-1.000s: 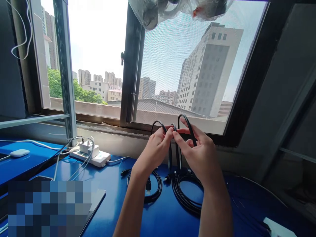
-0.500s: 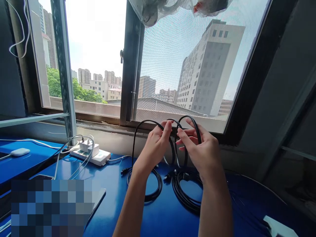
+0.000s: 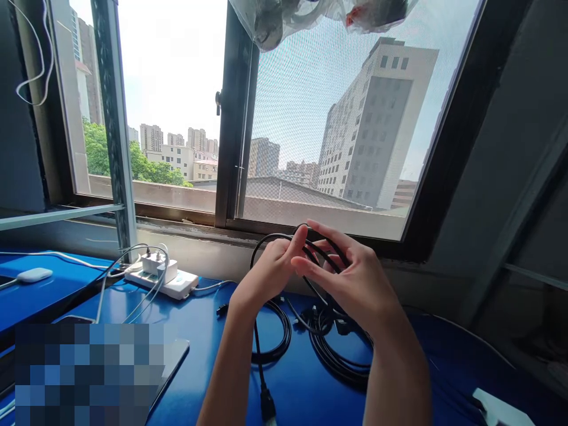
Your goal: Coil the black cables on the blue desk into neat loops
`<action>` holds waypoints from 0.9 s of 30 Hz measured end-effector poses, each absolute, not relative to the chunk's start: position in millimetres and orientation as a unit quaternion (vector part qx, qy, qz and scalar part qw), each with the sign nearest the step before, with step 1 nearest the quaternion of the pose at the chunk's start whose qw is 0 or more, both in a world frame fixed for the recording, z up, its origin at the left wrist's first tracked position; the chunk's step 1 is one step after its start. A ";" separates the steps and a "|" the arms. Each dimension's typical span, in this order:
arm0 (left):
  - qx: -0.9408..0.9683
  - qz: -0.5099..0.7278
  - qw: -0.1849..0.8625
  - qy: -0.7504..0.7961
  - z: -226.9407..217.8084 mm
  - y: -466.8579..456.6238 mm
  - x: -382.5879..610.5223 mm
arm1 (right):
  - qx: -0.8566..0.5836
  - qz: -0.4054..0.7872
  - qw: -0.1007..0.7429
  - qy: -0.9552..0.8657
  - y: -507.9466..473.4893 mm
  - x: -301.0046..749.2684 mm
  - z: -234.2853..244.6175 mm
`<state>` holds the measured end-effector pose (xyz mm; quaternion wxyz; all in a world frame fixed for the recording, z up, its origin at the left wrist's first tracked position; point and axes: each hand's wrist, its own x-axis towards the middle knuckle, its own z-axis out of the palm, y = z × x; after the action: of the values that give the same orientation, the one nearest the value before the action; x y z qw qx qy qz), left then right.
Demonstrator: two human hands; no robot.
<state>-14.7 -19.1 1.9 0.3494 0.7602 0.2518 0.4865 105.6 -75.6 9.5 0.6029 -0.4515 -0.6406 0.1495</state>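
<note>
On the blue table [image 3: 208, 361] lies a larger coil [image 3: 339, 365] of black cable, and everything else can be placed from it. Above it and slightly to its left, both hands hold up a black cable [image 3: 270, 236] bent into loose loops. The left hand [image 3: 274, 265] grips these loops, its thumb upright with the strands passing behind it; the ends of its other fingers are hidden. The right hand [image 3: 355, 275], directly above the larger coil, is partly spread, thumb and forefinger reaching apart toward the left hand with strands running between them; how firmly they press cannot be told. To the left of the larger coil, just beside it, sits a smaller coil [image 3: 273, 357], partly behind the left forearm. Nearer the viewer and left of the larger coil, a dark plug [image 3: 267, 405] ends a strand that emerges beside that forearm. Farther left and a little beyond the larger coil rests a white power strip [image 3: 180, 287], and the window [image 3: 328, 136] rises behind it all.
</note>
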 end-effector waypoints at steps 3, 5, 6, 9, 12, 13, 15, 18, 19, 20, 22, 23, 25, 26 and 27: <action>0.775 0.445 0.380 0.240 2.3 -19.7 -16.6 | -0.435 0.190 0.585 -0.657 -78.5 104.0 8.7; 0.769 0.454 0.376 0.247 1.9 -18.5 -17.2 | -0.434 0.193 0.586 -0.656 -77.0 105.3 7.5; 0.767 0.459 0.372 0.251 1.7 -17.6 -17.4 | -0.439 0.185 0.588 -0.653 -75.7 106.5 6.8; 0.766 0.466 0.359 0.258 1.4 -15.4 -18.5 | -0.468 0.141 0.594 -0.639 -72.0 111.4 5.5; 0.761 0.470 0.367 0.257 3.4 -16.7 -21.5 | -0.497 0.081 0.603 -0.618 -70.5 115.2 6.1; 0.756 0.472 0.372 0.259 4.6 -17.9 -22.8 | -0.502 0.065 0.607 -0.613 -70.7 115.9 6.8; 0.747 0.479 0.382 0.257 7.4 -21.1 -25.3 | -0.504 0.047 0.624 -0.596 -71.7 116.6 8.3; 0.725 0.520 0.393 0.223 11.1 -25.1 -27.9 | -0.515 0.060 0.654 -0.551 -74.4 116.0 10.6; 0.708 0.552 0.389 0.208 11.8 -25.5 -28.5 | -0.519 0.069 0.662 -0.537 -75.3 115.5 11.3; 0.689 0.586 0.379 0.198 12.2 -25.1 -28.8 | -0.520 0.076 0.670 -0.525 -76.2 114.9 12.1; 0.655 0.638 0.348 0.206 11.4 -22.1 -29.0 | -0.514 0.087 0.686 -0.507 -77.5 113.5 13.8; 0.646 0.650 0.330 0.226 10.2 -19.4 -28.7 | -0.511 0.089 0.694 -0.499 -77.8 112.8 14.7; 0.650 0.639 0.301 0.278 5.8 -12.3 -26.6 | -0.508 0.090 0.709 -0.480 -78.2 111.3 16.3; 0.659 0.622 0.296 0.301 2.7 -8.1 -24.6 | -0.506 0.086 0.717 -0.471 -78.2 110.7 16.9; 0.672 0.599 0.299 0.317 -1.0 -3.7 -21.9 | -0.503 0.077 0.725 -0.464 -78.2 110.1 17.3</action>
<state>-21.9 -3.7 -1.0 0.2987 0.6715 0.3173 0.5993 110.1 -78.2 17.3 0.7247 -0.5034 -0.4643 0.0767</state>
